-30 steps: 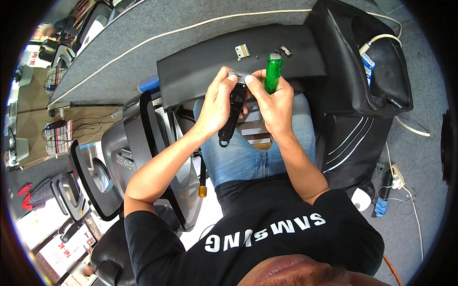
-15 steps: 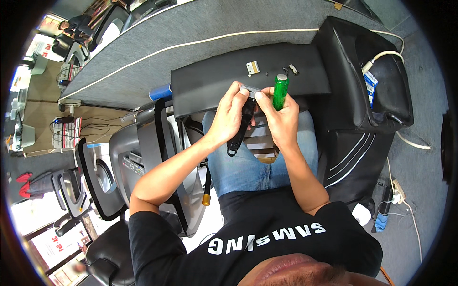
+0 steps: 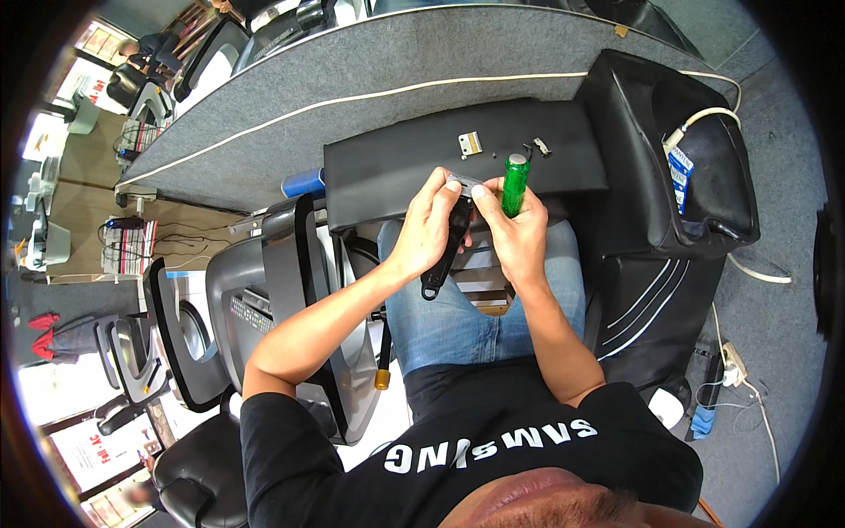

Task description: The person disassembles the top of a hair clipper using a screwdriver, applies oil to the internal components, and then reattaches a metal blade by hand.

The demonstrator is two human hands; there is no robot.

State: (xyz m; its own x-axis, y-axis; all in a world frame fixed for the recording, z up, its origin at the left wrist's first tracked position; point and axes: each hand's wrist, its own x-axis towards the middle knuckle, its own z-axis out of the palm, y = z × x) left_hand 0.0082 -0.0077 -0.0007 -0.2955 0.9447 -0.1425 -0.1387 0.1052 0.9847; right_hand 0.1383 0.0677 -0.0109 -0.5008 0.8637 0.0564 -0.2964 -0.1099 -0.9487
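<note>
My left hand [image 3: 424, 227] is closed around the upper part of a black hair clipper [image 3: 447, 251], whose lower end points down over my lap. At the clipper's top is a grey metal blade [image 3: 466, 187], with both thumbs pressed on it. A screwdriver with a green handle [image 3: 515, 192] stands upright in my right hand [image 3: 521, 236], held against the fingers; its shaft is hidden. On the black padded bench [image 3: 387, 172] beyond my hands lie a loose clipper blade plate [image 3: 470, 143] and a small metal part [image 3: 541, 147].
To the right stands a black basin seat [image 3: 616, 132] holding a blue packet [image 3: 679, 180] and a white hose [image 3: 704, 114]. A grey chair [image 3: 242, 273] is close to my left arm. Behind the bench rises a grey partition [image 3: 370, 62] with a white cable along it.
The whole view has shifted slightly, so the bench and hands sit a little lower. Both hands keep nearly the same hold on the hair clipper and screwdriver.
</note>
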